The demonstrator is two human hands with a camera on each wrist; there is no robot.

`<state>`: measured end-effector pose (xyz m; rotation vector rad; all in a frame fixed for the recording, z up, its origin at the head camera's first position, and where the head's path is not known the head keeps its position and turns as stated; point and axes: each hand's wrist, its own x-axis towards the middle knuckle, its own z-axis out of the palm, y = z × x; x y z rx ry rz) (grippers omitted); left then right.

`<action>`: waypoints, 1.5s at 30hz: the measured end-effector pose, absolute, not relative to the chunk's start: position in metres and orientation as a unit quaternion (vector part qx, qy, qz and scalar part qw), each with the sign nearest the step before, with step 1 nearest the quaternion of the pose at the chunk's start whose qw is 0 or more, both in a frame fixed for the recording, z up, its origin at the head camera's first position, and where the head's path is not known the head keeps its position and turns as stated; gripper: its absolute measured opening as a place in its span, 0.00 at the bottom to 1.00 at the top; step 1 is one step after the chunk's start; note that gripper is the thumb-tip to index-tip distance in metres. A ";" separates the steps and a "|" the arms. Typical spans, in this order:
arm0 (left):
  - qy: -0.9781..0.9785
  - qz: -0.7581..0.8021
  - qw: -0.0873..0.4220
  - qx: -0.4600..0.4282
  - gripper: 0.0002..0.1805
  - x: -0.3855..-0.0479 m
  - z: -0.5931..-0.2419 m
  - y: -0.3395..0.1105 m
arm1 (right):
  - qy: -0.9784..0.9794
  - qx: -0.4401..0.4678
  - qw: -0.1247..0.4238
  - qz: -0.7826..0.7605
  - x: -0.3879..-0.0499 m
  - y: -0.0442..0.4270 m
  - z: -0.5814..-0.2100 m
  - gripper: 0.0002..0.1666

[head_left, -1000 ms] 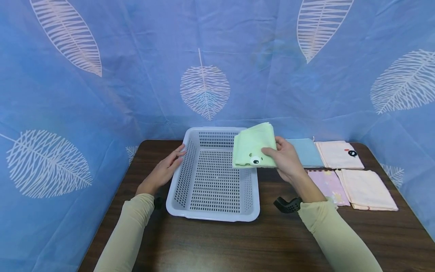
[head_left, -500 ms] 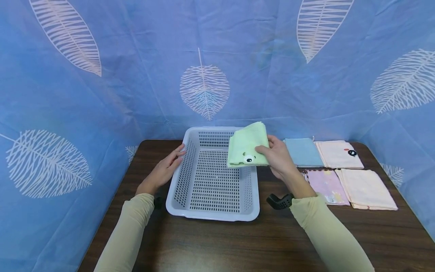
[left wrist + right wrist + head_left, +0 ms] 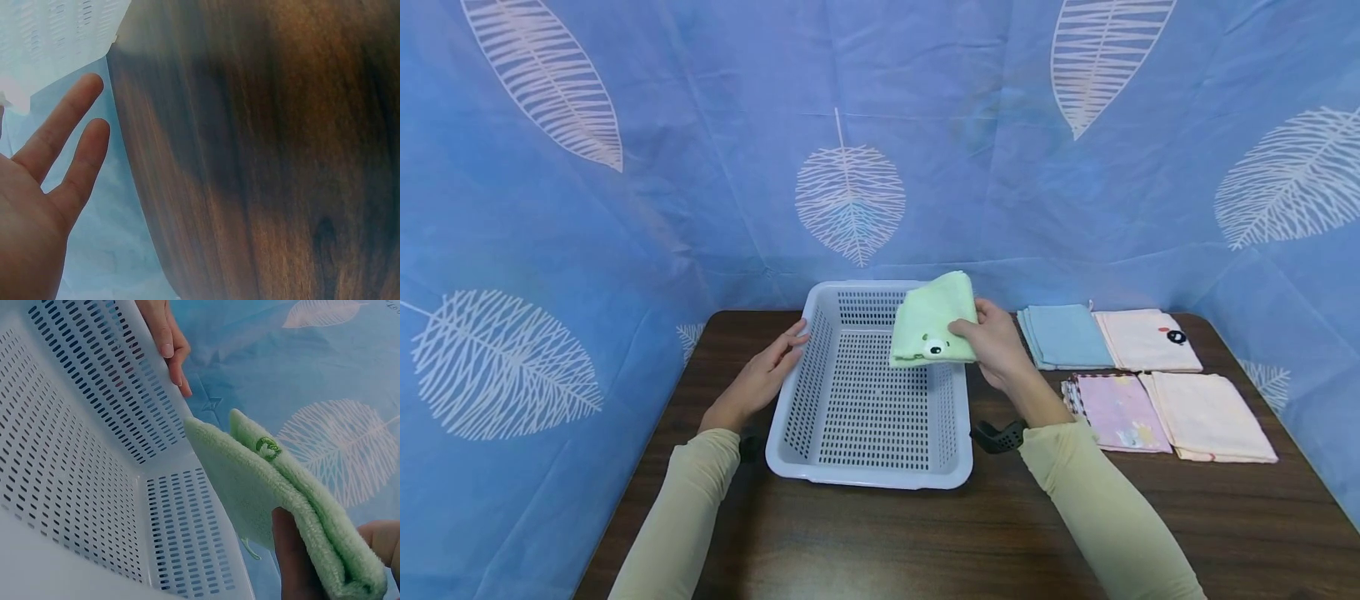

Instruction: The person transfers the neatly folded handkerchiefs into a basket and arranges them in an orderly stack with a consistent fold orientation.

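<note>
A folded light green towel [image 3: 931, 321] with an eye design hangs over the right far part of a pale plastic basket [image 3: 868, 481]. My right hand [image 3: 998, 346] pinches its right edge, thumb on top. The right wrist view shows the green towel [image 3: 281, 494] folded in layers between thumb and fingers, above the basket's perforated wall [image 3: 187, 531]. My left hand [image 3: 760, 372] rests its fingertips against the basket's left rim, fingers fairly straight. In the left wrist view the left hand [image 3: 47, 181] has its fingers spread beside the basket [image 3: 62, 44].
To the right lie a folded blue towel [image 3: 1066, 336], a pale pink towel [image 3: 1150, 340] with a dark design, a purple towel [image 3: 1122, 411] and a plain pale pink towel [image 3: 1210, 417]. A blue leaf-patterned cloth [image 3: 715, 167] stands behind the dark wooden table [image 3: 880, 542].
My right hand has carried the green towel leftward, further over the basket, uncovering more of the blue and purple towels. The left hand and the basket have stayed in place.
</note>
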<state>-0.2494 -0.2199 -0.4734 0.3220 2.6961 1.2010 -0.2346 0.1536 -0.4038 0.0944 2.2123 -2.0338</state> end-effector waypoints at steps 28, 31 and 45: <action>0.905 0.403 0.084 0.107 0.29 -0.255 -0.471 -0.224 | 0.719 0.047 0.090 -0.688 -0.252 0.109 -0.397 0.38; 0.904 0.404 0.085 0.110 0.29 -0.255 -0.471 -0.224 | 0.711 0.053 0.096 -0.695 -0.254 0.106 -0.398 0.38; 0.903 0.407 0.092 0.099 0.31 -0.250 -0.477 -0.219 | 0.680 0.074 0.113 -0.721 -0.259 0.086 -0.411 0.38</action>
